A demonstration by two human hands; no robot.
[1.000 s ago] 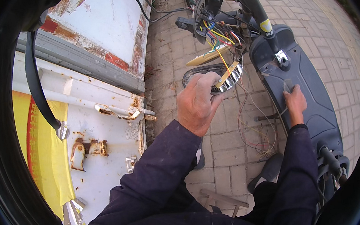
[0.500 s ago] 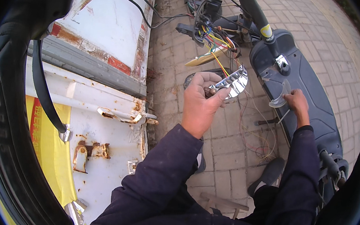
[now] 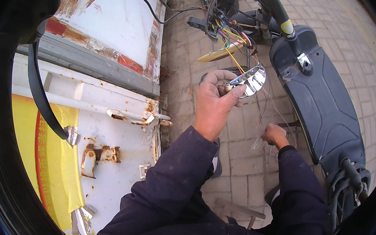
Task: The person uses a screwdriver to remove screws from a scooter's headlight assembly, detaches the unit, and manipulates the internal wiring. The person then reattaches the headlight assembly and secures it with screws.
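Since half a sec ago the right hand [image 3: 276,136] has dropped off the scooter deck [image 3: 325,99] and come down beside it, low over the brick paving [image 3: 238,158], while the left hand [image 3: 214,103] has kept the chrome lamp reflector [image 3: 248,80] up at about the same spot, just left of the deck's front end. Left fingers are pinched on the reflector's lower-left edge, thumb on top, shiny ribbed face tilted up-right. Thin wires [image 3: 266,108] trail from the reflector toward the right hand; that hand looks closed round something thin and clear w/ the wires, but too small to tell exactly what it pinches. Wiring bundle [image 3: 232,33], multi-coloured, hangs loose at the steering column [image 3: 277,13], just ahead of the deck. Left of the deck, well apart, sits a rusty white metal box [image 3: 112,56]. Step in hand, as I read it: lamp unit is out of its mount and the leads are being sorted or traced. Next move prob. calls for holding the reflector steady w/ the left hand while the right separates one lead w/o yanking the thin wires.
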